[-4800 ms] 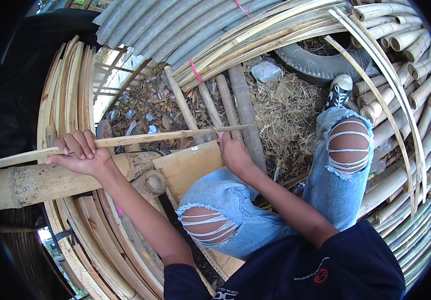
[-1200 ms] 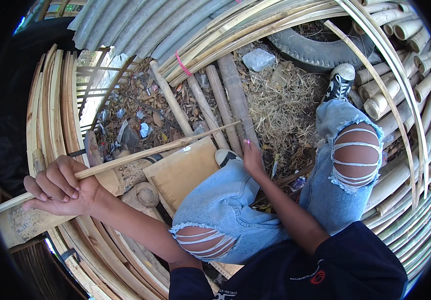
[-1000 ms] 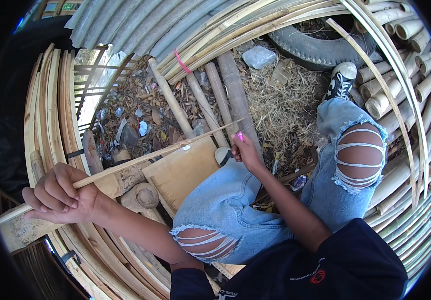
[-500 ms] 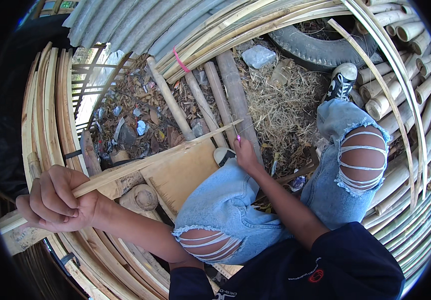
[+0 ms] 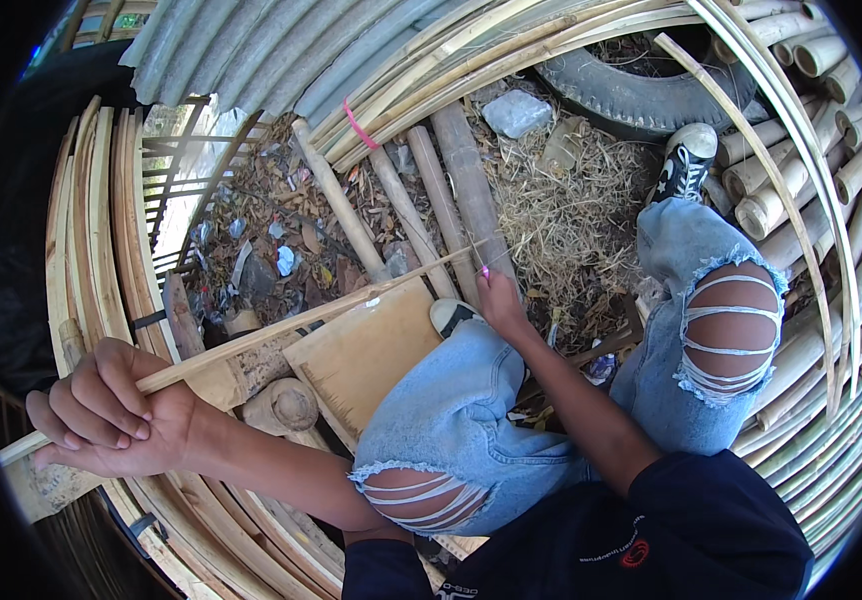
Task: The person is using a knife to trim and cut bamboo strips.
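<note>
- L hand point(image 5: 116, 408) sits lower now vs earlier; bamboo strip point(image 5: 301, 320) slants more, crossing over board point(image 5: 366, 345).
- L grip's clamped on strip, R hand point(image 5: 502, 302) closed round pink-handled tool point(image 5: 485, 271) nr tip.
- Best: strip steady, strokes light.

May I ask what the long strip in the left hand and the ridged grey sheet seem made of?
Long strip: likely split bamboo, raw and matte, judging by its pale straw colour.
Ridged grey sheet: possibly metal or fibre cement, dull-finished; the even corrugations fit either.
</note>
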